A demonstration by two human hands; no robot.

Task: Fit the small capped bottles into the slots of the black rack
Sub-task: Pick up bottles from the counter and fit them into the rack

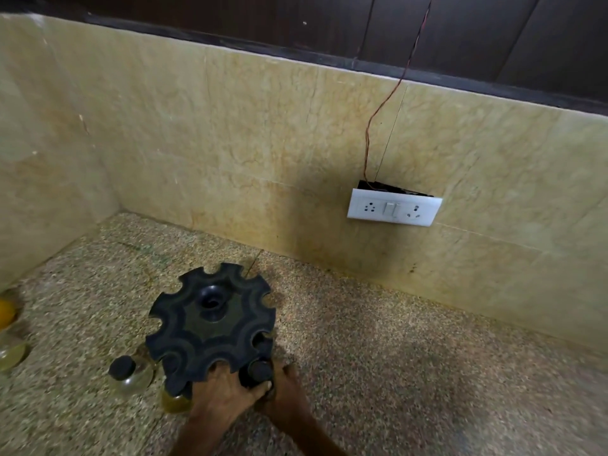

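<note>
— Bottles first: where are they?
— One black-capped bottle (260, 373) is at the near edge of the black rack (210, 327), at a notch on its right front side, with both hands around it. Another capped bottle (130, 376) stands on the speckled counter (394, 357) just left of the rack, not touching it as far as I can see. A third, with yellowish liquid (174, 401), sits under the rack's front edge — partly hidden.
— And the hands?
— The left hand (223, 396) lies against the rack's near rim, fingers pressed together and curled toward the bottle. The right hand (286, 388) is curled around the bottle from the right; its fingertips (268, 385) pinch the bottle just below the cap.
— Anything else?
— A white socket plate (394, 208) on the marble wall, a thin wire (388, 100) above it, and yellowish jars (10, 337) at the far left edge, blurred.
</note>
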